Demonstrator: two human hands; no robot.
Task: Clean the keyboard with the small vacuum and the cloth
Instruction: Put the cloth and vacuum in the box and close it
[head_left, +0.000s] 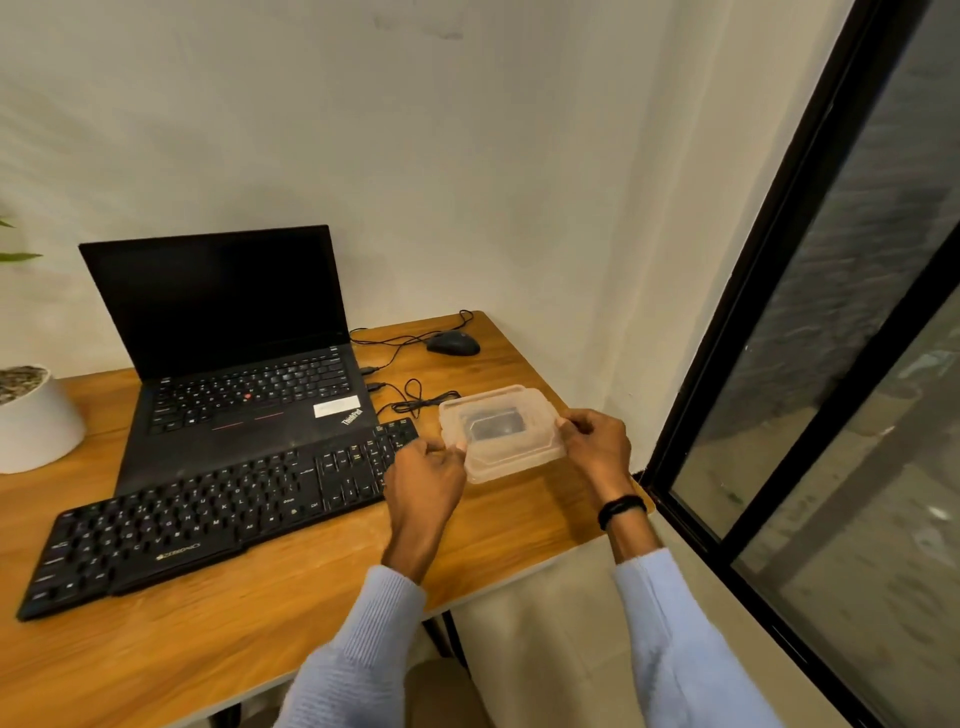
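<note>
Head view: your left hand (426, 467) and right hand (597, 447) pinch opposite ends of the clear container (498, 431), centre-right, beside the keyboard (208, 514) at lower left on the bench (311, 597); likely opening it, so lift evenly.

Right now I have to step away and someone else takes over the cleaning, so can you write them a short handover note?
Left hand: grips the left edge of the clear plastic box.
Right hand: pinches the box's right edge.
Things: the box is at the right end of the black keyboard, which lies on the wooden desk in front of the open laptop. Something dark shows inside the box; I cannot tell what.
Done: no cleaning that shows.
Left: no vacuum or cloth is in plain view. Find them, perhaps in the box, then vacuum and wipe the keyboard.
</note>
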